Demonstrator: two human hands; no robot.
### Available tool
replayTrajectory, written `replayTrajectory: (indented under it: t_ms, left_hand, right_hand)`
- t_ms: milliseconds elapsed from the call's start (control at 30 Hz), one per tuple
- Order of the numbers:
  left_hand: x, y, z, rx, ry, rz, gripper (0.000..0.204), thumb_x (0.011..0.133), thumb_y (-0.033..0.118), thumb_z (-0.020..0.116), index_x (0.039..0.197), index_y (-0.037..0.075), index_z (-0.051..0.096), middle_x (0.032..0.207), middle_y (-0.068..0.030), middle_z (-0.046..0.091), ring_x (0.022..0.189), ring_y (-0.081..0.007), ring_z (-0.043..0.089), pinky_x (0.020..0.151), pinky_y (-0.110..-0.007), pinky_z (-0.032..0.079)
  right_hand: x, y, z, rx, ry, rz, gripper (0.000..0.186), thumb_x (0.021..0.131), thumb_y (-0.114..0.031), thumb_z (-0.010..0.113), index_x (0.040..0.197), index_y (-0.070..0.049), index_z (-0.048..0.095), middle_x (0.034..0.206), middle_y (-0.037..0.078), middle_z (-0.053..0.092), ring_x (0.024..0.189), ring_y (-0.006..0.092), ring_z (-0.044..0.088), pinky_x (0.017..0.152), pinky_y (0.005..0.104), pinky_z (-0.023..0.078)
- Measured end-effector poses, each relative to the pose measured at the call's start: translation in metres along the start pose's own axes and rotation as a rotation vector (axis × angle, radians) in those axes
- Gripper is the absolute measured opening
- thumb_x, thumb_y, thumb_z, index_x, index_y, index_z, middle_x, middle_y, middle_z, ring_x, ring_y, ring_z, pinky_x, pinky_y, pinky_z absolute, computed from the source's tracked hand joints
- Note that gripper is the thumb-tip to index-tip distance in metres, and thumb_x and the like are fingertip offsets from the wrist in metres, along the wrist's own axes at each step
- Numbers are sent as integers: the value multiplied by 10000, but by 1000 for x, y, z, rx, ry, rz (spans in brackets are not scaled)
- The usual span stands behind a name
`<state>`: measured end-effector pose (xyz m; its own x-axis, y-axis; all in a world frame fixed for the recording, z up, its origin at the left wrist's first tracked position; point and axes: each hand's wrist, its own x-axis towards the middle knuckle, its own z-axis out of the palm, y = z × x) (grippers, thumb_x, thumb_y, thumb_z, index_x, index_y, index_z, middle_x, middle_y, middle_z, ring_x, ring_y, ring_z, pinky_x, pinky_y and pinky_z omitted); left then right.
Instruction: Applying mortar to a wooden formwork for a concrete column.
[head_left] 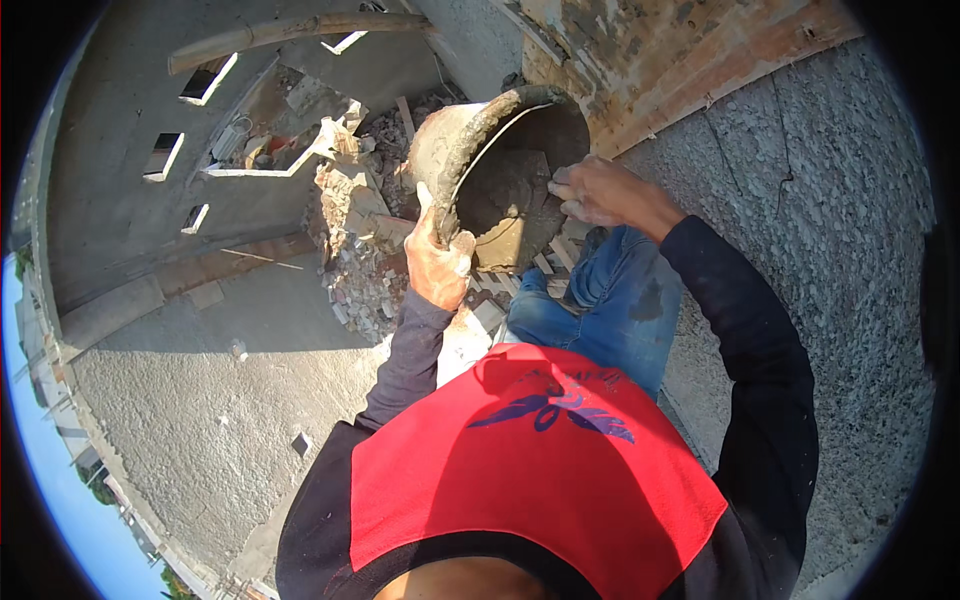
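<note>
Above the rubble pile (355, 250), both hands, left (438, 262) and right (592, 190), clench the tilted bucket (500, 165) rim.

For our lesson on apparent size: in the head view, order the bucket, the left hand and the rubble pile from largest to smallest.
1. Rubble pile
2. Bucket, looks nearly as large; it is nearer the camera, so unsure
3. Left hand

Hard, low sunlight from the left throws long shadows over the concrete floor (200, 400). Focus is sharp at the centre; fisheye bending and black vignetting mark the rim.
</note>
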<state>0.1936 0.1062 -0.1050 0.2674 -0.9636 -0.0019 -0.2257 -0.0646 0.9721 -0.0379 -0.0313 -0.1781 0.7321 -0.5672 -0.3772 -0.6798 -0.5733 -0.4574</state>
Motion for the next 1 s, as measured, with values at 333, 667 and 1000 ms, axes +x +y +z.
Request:
replayTrajectory:
  t_ms: [333,667,1000]
  left_hand:
    - [-1,-22,-11,-322,-79,-201,555,756,5,554,1292,-74,434,1203,-99,564,1039,-144,542,929,-258,403]
    - [-1,-15,-18,-863,224,-305,462,709,-47,517,1168,8,527,1010,-63,613,837,-157,609,757,-262,499]
    - [19,-1,-26,-926,200,-284,513,710,-47,459,1218,22,487,1024,-114,608,799,-212,634,689,-325,568]
  right_hand:
    - [-43,-81,-14,738,-63,207,488,727,-99,668,1191,6,561,789,125,637,546,159,585,515,311,486]
    - [-87,-110,-124,339,53,-52,378,724,-183,671,1060,-28,595,788,179,613,646,296,609,603,372,470]
    - [-148,-169,-328,670,83,-88,435,858,-246,613,1149,73,555,715,93,598,563,126,614,437,227,500]
